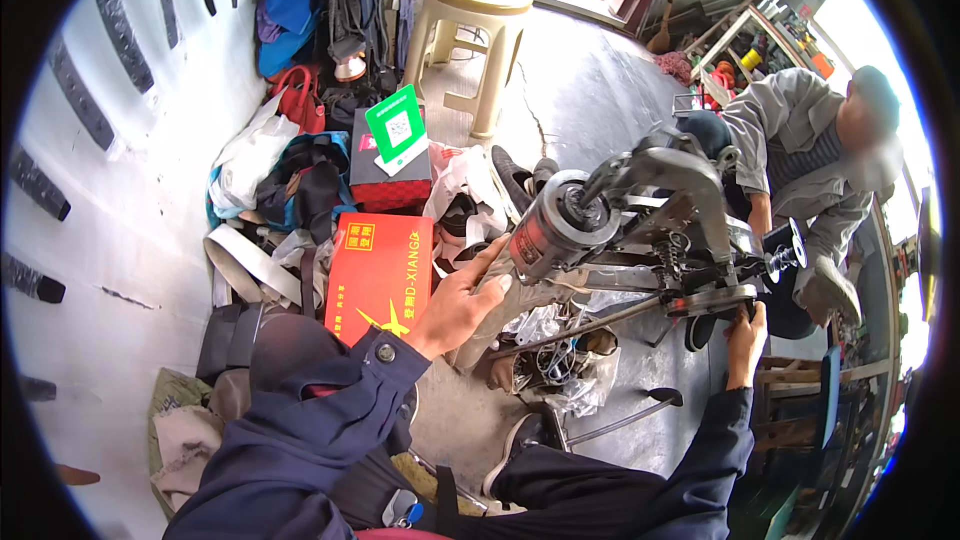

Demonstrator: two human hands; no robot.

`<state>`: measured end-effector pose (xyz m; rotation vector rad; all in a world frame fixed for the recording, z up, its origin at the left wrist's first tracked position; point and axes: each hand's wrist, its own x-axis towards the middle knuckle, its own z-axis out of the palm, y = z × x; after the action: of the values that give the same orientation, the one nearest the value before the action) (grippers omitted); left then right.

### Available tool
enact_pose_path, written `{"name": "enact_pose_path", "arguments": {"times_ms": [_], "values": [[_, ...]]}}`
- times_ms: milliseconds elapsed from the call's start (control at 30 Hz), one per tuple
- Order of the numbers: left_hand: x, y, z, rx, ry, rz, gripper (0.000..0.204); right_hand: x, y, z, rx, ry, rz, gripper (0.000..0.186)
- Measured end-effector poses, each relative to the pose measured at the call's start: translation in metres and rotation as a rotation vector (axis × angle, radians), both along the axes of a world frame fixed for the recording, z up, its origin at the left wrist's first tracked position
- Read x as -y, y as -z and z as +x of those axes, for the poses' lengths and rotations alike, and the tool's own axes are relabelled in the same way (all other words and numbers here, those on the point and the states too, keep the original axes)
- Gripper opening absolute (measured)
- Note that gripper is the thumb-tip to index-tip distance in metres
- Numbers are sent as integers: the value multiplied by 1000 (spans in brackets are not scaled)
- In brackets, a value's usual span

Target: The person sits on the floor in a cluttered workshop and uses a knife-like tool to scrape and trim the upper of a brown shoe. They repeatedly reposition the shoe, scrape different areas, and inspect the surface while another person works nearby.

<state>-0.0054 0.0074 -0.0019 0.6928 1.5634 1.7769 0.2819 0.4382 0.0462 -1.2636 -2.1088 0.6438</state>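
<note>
Here, two hands, left hand (462, 305) and right hand (745, 325), touch one sewing machine (640, 225).

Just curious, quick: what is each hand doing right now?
Left hand: fingers open, resting against the handwheel of the sewing machine.
Right hand: under the machine's base, grip cannot be told.

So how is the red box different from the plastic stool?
The red box is flat, bright red and lies among piled clutter; the plastic stool is beige, tall on legs and stands on open floor. The box lies beside the left hand; the stool is farther off. Both rest on the floor.
</note>
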Motion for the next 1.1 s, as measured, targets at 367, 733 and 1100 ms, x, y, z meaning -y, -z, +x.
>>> {"name": "enact_pose_path", "arguments": {"times_ms": [367, 733, 1100], "values": [[1, -7, 2, -50, -15, -15, 66, 55, 66, -30, 167, -296, -672, 20], [2, 0, 6, -81, -39, 19, 66, -15, 22, -1, 188, 45, 150, 14], [1, 5, 4, -78, -21, 45, 66, 78, 42, -37, 41, -382, -702, 14]]}}
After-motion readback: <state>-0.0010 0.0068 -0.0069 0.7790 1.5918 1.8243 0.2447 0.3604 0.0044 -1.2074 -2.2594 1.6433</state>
